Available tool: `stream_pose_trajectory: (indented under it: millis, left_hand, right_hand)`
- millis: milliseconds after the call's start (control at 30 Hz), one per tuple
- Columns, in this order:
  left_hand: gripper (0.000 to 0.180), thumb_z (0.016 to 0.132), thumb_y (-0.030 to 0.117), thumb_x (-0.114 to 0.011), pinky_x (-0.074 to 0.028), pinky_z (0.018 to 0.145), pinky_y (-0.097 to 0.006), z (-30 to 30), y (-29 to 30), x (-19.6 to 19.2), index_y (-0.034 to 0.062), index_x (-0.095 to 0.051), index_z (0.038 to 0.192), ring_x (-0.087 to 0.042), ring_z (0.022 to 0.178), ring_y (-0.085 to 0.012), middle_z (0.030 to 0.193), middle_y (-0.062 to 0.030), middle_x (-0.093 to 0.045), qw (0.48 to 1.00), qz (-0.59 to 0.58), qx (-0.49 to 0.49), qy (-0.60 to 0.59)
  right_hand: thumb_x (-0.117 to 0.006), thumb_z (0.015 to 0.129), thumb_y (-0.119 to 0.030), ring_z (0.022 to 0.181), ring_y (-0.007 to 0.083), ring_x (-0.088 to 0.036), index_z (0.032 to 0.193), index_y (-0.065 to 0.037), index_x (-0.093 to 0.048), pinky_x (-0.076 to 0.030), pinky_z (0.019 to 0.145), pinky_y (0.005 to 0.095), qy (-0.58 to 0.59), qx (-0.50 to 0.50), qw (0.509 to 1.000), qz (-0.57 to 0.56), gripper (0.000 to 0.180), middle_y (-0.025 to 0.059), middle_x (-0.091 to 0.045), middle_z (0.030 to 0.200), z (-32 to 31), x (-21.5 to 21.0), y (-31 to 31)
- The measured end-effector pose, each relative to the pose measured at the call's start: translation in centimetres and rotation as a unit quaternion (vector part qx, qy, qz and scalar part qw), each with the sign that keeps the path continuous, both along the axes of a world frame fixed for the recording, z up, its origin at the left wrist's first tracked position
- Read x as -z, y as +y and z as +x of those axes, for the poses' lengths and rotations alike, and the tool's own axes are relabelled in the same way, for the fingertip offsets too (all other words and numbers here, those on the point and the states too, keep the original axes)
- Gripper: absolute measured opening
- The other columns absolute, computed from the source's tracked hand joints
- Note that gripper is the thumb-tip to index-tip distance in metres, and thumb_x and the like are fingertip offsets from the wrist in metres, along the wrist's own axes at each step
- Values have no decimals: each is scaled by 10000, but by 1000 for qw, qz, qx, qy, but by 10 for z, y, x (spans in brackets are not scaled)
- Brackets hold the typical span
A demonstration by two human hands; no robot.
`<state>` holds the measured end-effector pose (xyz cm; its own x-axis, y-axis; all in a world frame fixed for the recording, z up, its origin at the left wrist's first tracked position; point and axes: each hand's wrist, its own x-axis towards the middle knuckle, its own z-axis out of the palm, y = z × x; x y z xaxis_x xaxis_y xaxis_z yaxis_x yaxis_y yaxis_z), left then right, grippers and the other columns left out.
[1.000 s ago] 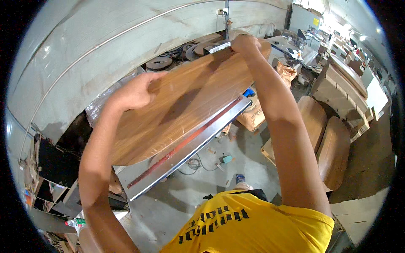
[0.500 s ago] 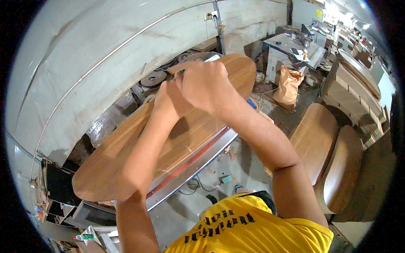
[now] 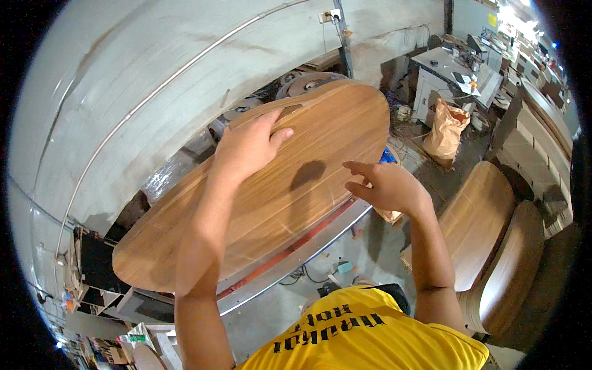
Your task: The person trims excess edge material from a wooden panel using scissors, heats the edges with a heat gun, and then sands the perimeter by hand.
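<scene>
A long oval wooden board (image 3: 296, 185) with a brown striped grain lies across a metal machine table (image 3: 308, 259) in front of me. My left hand (image 3: 250, 145) grips the board's far edge, fingers over the rim and thumb on the top face. My right hand (image 3: 385, 185) hovers just off the board's near right edge, fingers spread, holding nothing. Its shadow falls on the wood.
Two stacks of similar curved wooden boards (image 3: 487, 240) stand on the floor to my right. A brown sack (image 3: 450, 132) and a grey bench with tools (image 3: 453, 68) lie beyond. A white wall (image 3: 154, 80) runs behind the machine. Cables and small items lie on the floor below.
The board has swung round and slid toward my left. My right hand has let go and drawn back to the board's right edge; my left hand moved onto the far rim.
</scene>
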<state>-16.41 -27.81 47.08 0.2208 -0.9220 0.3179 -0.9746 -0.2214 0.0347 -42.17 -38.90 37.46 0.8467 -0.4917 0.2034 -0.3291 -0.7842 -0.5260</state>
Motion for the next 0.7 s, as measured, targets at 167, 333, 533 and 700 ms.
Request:
stream_pose_trajectory:
  millis: [167, 333, 533, 700]
  left_hand:
    - [551, 1000, 467, -632, -510, 1014, -470, 12, -13, 2, 42, -632, 1351, -652, 1169, -408, 1253, -200, -698, 1000, 2, -8, -8]
    - [666, 997, 551, -592, -483, 1063, -448, 26, -10, 3, 4, -611, 1377, -618, 1257, -391, 1320, -225, -668, 999, 14, -40, 1]
    - [683, 941, 461, -714, -466, 1076, -436, 2, -38, 1, -10, -576, 1416, -633, 1251, -379, 1311, -202, -689, 989, 12, -146, 36]
    - [670, 916, 280, -768, -442, 1102, -453, 39, 54, -10, -67, -513, 1430, -569, 1289, -347, 1396, -241, -583, 964, 33, -262, 14]
  right_hand:
    - [-702, 941, -314, 925, 323, -741, 1361, -77, -645, -569, 822, 422, 21, 33, 994, 105, 485, 178, -765, 1021, -21, 66, -35]
    - [-726, 851, -140, 892, 289, -729, 1180, -52, -739, -568, 787, 389, 68, 145, 974, 162, 341, 174, -761, 991, -40, 171, -116]
    - [-736, 789, -63, 925, 252, -738, 1147, -43, -765, -580, 789, 392, 75, 282, 922, 254, 360, 186, -773, 1016, -115, 390, -234]
    - [-730, 843, -179, 964, 305, -735, 1158, -44, -760, -584, 842, 444, 150, 231, 856, 437, 344, 214, -763, 1037, -65, 500, -269]
